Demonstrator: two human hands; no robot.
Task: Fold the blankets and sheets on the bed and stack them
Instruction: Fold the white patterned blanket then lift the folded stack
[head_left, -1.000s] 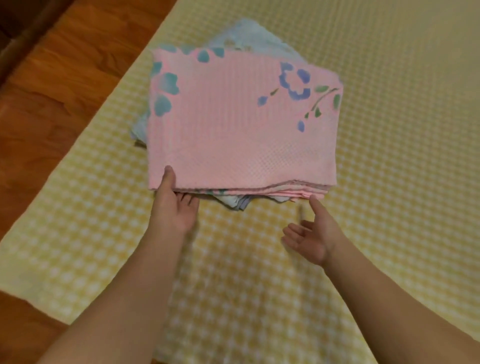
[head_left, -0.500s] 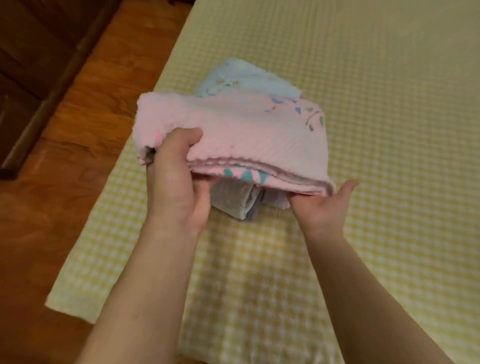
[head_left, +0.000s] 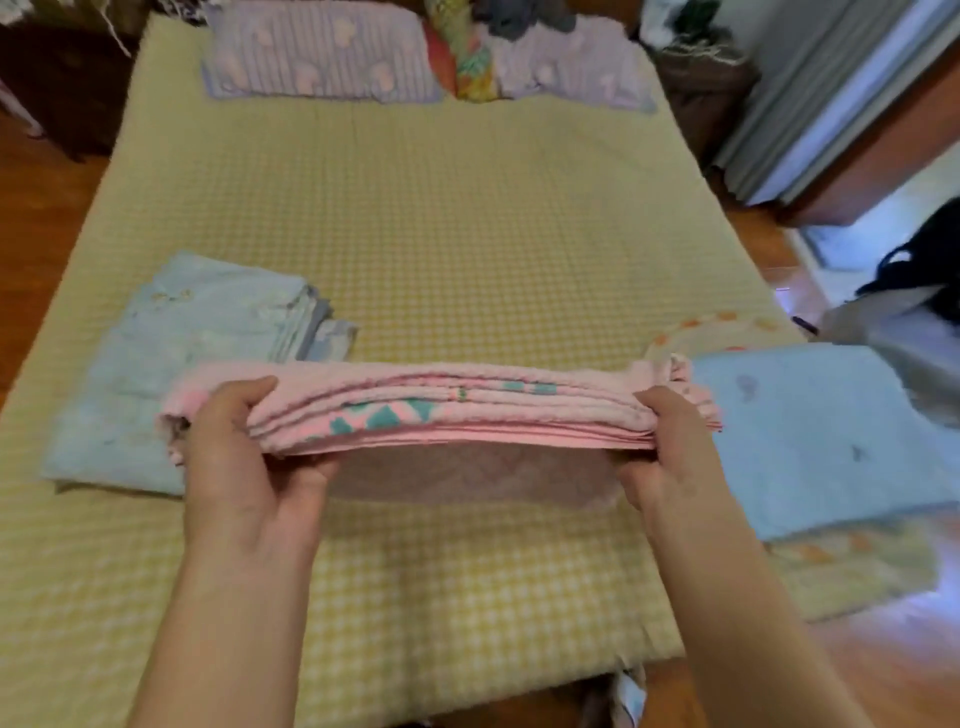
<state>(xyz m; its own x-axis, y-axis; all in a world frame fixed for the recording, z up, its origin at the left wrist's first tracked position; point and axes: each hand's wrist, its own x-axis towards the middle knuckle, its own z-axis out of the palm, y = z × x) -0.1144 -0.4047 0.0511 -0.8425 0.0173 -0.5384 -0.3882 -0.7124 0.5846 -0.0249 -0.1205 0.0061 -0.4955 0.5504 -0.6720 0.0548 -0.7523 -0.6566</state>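
Note:
A folded pink blanket with teal flower print hangs in the air above the yellow checked bed. My left hand grips its left end, thumb on top. At the right end my right hand grips it the same way. A folded light blue sheet lies on the bed at the left, behind my left hand. Another folded light blue blanket sits at the bed's right edge on a cream blanket with orange dots.
Purple pillows and a colourful cushion line the head of the bed. Wooden floor runs along both sides and the foot. A dark bag and grey curtains stand to the right.
Both hands took hold of the pink blanket and lifted it off the light blue sheet. It has moved right, towards the middle of the bed, and my view has risen.

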